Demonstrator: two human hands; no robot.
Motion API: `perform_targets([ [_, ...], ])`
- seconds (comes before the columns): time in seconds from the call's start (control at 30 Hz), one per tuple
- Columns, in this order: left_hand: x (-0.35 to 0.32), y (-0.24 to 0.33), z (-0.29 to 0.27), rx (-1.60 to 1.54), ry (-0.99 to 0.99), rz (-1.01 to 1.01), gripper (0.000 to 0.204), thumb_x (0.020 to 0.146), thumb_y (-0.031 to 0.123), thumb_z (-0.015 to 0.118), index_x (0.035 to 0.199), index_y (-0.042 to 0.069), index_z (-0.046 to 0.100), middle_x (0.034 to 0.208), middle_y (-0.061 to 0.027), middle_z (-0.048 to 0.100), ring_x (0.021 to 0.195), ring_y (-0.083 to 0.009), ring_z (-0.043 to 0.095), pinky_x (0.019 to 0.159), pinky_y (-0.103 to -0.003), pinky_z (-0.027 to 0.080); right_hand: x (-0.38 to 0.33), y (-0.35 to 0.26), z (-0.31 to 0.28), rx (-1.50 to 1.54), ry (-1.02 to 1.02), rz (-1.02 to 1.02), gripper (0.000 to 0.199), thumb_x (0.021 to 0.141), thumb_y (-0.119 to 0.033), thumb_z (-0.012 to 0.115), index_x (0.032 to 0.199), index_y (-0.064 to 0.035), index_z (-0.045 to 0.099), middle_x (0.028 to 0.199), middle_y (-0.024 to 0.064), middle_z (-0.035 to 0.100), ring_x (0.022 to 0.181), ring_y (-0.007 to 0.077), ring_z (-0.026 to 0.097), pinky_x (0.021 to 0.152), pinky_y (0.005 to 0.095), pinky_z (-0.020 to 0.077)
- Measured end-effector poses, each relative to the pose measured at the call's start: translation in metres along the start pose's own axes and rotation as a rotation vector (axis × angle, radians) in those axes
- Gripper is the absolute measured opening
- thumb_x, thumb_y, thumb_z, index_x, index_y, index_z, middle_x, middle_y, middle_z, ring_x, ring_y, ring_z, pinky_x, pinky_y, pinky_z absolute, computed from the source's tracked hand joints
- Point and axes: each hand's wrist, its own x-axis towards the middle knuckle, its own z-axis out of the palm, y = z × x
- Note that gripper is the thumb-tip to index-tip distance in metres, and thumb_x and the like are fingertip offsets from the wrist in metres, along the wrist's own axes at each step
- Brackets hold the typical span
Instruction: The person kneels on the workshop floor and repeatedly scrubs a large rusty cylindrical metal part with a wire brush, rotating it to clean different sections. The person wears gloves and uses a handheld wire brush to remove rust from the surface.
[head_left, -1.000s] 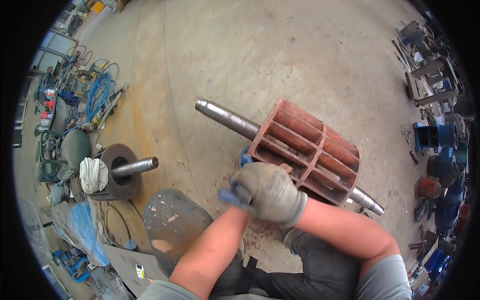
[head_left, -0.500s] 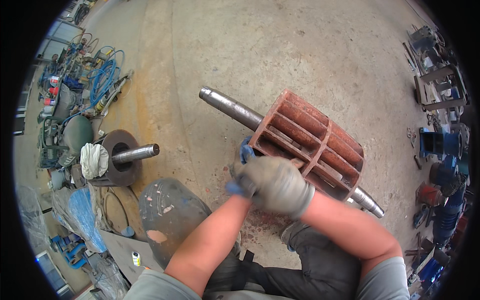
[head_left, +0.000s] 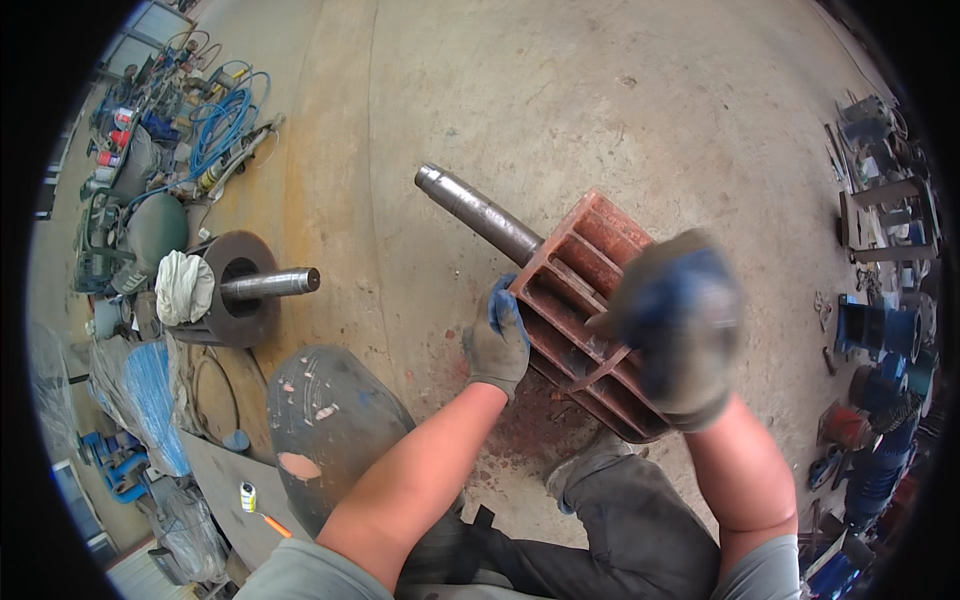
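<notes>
A rusty red rotor (head_left: 579, 263) with long vanes stands slantwise on the floor in front of me. Its bare steel shaft (head_left: 480, 210) points to the far left. My left hand (head_left: 498, 345), in a grey glove with blue fingers, is closed round the near-left edge of the rotor's end plate. Over the rotor's right half is my right hand (head_left: 685, 325), also gloved and smeared by motion. Its fingers cannot be made out, nor whether it holds anything. The far end of the shaft on that side is hidden.
At the left, a dark round part (head_left: 262, 325) has a steel shaft and a white cloth (head_left: 185, 287) on it. Behind lie coiled blue hoses (head_left: 225, 125). A small roller (head_left: 248, 497) lies on a grey sheet. Machine parts (head_left: 880, 325) line the right side.
My hands have come apart: the right has moved right over the rotor, while the left now shows at the end plate's edge. The rotor appears turned or tilted, its right shaft end out of sight.
</notes>
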Motion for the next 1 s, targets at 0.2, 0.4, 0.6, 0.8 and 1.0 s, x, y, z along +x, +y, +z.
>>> perform_targets([
  [0.2,0.001,-0.004,0.002,-0.021,0.020,0.047,0.061,0.116,0.060,0.042,0.142,0.012,0.069,0.133,-0.0185,0.076,0.122,-0.0391,0.074,0.105,-0.047,0.056,0.013,0.023,-0.025,0.259,0.088,0.106,0.055,0.117,-0.056,0.042,0.096,-0.0068,0.057,0.075,0.0050,0.056,0.054,0.0117,0.049,0.048,0.0282,0.0391],
  [0.4,0.003,-0.003,0.001,0.027,0.056,0.128,0.058,0.117,0.057,0.042,0.140,0.011,0.069,0.132,-0.0191,0.076,0.122,-0.0406,0.074,0.103,-0.047,0.057,0.016,0.035,-0.038,0.146,0.126,0.329,0.066,0.113,-0.067,0.046,0.089,-0.0064,0.055,0.065,0.0019,0.051,0.049,0.0102,0.044,0.045,0.0276,0.0347],
  [0.6,0.003,-0.005,0.003,-0.022,0.036,0.121,0.058,0.117,0.056,0.041,0.141,0.011,0.069,0.132,-0.0195,0.075,0.119,-0.0435,0.073,0.102,-0.049,0.057,0.023,0.034,-0.029,-0.096,-0.190,0.242,0.045,0.112,-0.044,0.057,0.098,-0.0027,0.065,0.073,0.0040,0.061,0.061,0.0112,0.055,0.053,0.0292,0.0456],
  [0.8,0.000,-0.005,0.000,0.063,0.003,0.059,0.062,0.116,0.060,0.040,0.142,0.012,0.069,0.131,-0.0174,0.077,0.121,-0.0389,0.074,0.105,-0.046,0.056,0.017,0.037,-0.035,0.156,-0.049,0.185,0.038,0.112,-0.034,0.057,0.102,0.0008,0.069,0.073,0.0043,0.062,0.063,0.0108,0.058,0.054,0.0275,0.0459],
  [1.0,0.000,-0.003,-0.002,0.003,0.001,0.068,0.064,0.116,0.063,0.040,0.145,0.013,0.068,0.131,-0.0167,0.077,0.122,-0.0369,0.075,0.106,-0.045,0.055,0.002,0.054,-0.035,0.037,-0.109,0.336,0.042,0.106,-0.046,0.062,0.093,-0.0060,0.064,0.069,0.0030,0.059,0.057,0.0112,0.054,0.048,0.0272,0.0419],
])
